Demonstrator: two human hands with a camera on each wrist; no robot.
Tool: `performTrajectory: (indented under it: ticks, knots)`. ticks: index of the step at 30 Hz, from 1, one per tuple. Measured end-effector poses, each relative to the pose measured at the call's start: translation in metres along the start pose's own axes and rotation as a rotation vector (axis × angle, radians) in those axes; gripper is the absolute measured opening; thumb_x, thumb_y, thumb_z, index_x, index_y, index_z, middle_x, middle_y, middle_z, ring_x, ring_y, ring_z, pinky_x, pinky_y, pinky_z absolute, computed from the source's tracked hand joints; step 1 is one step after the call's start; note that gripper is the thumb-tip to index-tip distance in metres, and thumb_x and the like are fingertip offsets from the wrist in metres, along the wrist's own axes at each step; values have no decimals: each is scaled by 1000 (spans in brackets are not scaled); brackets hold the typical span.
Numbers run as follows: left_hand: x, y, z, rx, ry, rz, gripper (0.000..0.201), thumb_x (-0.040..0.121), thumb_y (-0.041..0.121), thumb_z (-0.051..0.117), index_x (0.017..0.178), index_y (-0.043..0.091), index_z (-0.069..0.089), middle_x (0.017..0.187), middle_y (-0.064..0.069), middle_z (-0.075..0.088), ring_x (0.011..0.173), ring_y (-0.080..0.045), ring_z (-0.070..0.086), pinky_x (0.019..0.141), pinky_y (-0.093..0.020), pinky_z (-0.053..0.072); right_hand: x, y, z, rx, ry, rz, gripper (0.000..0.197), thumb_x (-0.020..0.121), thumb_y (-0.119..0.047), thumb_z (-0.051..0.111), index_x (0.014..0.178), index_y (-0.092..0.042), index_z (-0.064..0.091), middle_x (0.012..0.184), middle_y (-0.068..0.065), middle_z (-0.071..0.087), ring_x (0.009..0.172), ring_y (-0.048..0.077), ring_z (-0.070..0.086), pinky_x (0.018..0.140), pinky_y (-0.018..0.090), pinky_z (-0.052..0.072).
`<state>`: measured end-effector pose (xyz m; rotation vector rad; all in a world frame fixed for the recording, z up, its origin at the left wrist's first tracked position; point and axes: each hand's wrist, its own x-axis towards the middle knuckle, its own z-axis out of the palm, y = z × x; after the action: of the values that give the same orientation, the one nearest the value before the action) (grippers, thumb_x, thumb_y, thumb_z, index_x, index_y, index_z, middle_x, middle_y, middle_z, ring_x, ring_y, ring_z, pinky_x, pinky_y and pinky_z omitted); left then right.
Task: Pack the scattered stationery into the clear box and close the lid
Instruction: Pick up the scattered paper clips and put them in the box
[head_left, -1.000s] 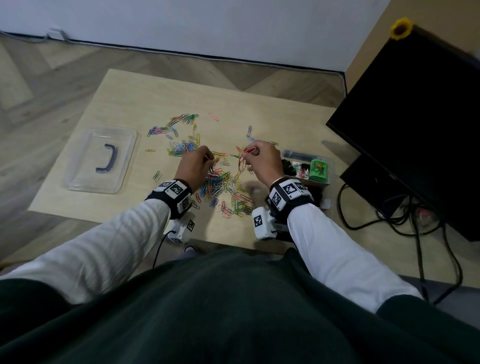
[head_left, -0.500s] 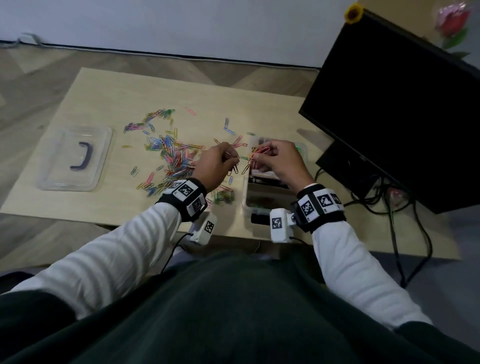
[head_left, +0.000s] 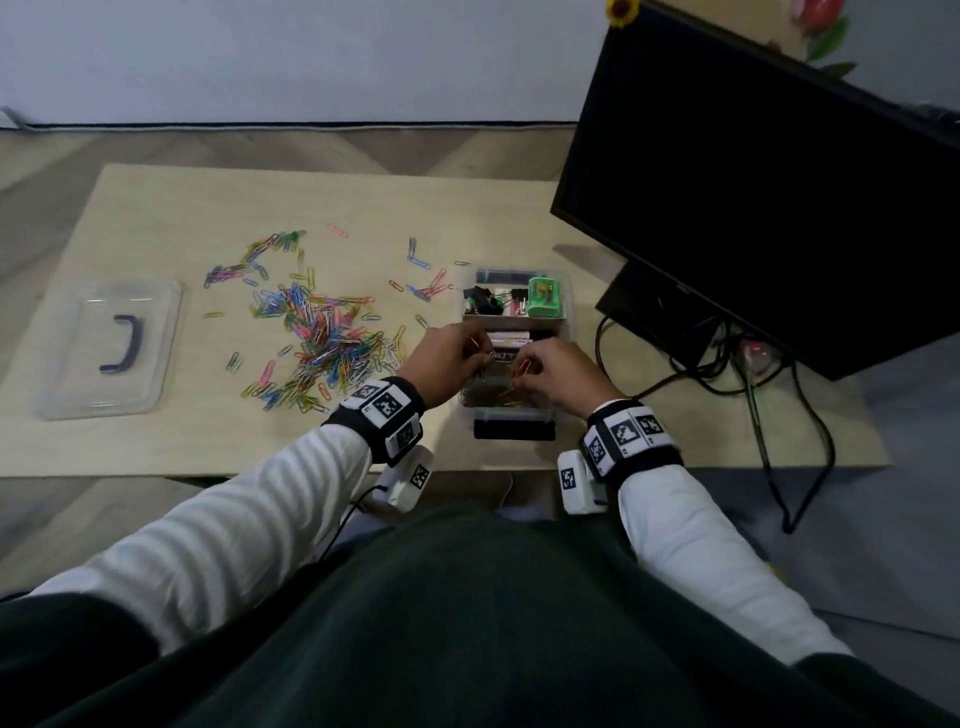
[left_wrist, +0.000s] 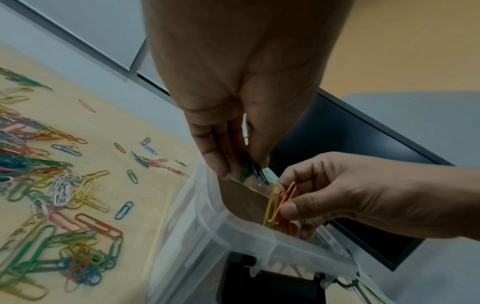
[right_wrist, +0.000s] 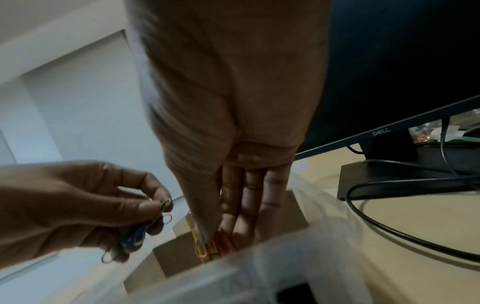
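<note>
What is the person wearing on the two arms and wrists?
Both arms have white ribbed sleeves. Each wrist carries a black band with black-and-white square markers, and a small white camera box hangs under it. A thin black cable runs from the left box.

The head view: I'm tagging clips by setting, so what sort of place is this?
Probably a home or office desk corner: a low wooden table on wood-plank flooring, a black monitor with trailing cables, and coloured paper clips beside a clear box.

Black monitor (head_left: 769, 171) on table (head_left: 156, 208); cables (head_left: 769, 415) beside stand.
</note>
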<state>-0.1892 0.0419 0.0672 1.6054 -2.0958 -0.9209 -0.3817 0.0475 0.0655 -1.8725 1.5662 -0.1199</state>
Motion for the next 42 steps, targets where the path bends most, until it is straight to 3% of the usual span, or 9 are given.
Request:
performTrajectory:
  ticks: [2,6,9,13,18,22,33,39,42]
  knots:
    - [0,0,4,21,-16,-4,4,90,17,63,94,15,64,82,-1,68,74,-16,62,64,-23,45,-1,2,6,-65,-7,24,12,87,-18,71,83,-29,65,90,-1,71,84,16,66,71,28,47]
    - [2,2,8,71,-20,26,7,91,15,61,98,13,64,88,-3,69,76,-17,60,66,-23,40,-1,4,18,-156,-15,68,3,89,-20,68,92,-22,67,96,2,70,92,21,64,75,32,48]
    - [4,4,9,101,-37,47,7,90,14,61,97,14,63,88,-5,69,79,-22,62,65,-27,42,0,4,24,-159,-52,90,8,93,-26,64,98,-20,66,101,5,69,97,25,64,82,35,49]
    - [4,6,14,144,-76,66,8,89,14,60,97,14,64,92,-8,70,83,-27,63,67,-33,48,-3,1,32,-197,23,63,22,98,-31,53,109,-19,67,103,8,70,96,29,65,78,36,47]
    - [0,7,21,245,-112,124,10,89,18,61,99,15,63,95,-8,69,85,-28,63,63,-27,38,-7,-2,40,-172,87,57,24,99,-35,46,107,-25,65,99,9,72,87,31,66,68,33,43]
    - [0,5,24,287,-112,156,11,90,20,61,100,15,63,97,-7,69,86,-27,64,66,-32,47,-7,-3,39,-149,77,75,24,95,-28,44,108,-28,65,102,9,72,88,33,66,68,33,42]
    - [-1,0,27,395,-101,262,21,90,28,61,105,13,59,101,-8,67,86,-28,65,70,-37,54,-7,-3,38,-104,70,93,29,95,-23,45,115,-28,66,108,8,71,95,32,65,73,34,44]
    - [-2,-1,27,417,-99,269,9,93,19,56,98,12,59,95,-8,65,80,-29,63,61,-32,46,-7,-5,39,-90,77,90,25,94,-26,45,105,-33,67,102,4,72,91,29,66,73,35,48]
    - [-2,-1,24,361,-103,249,6,92,17,57,95,13,60,91,-8,66,78,-28,62,60,-29,38,-6,-4,37,-75,66,86,24,94,-25,47,105,-30,68,100,3,72,88,27,65,69,31,42]
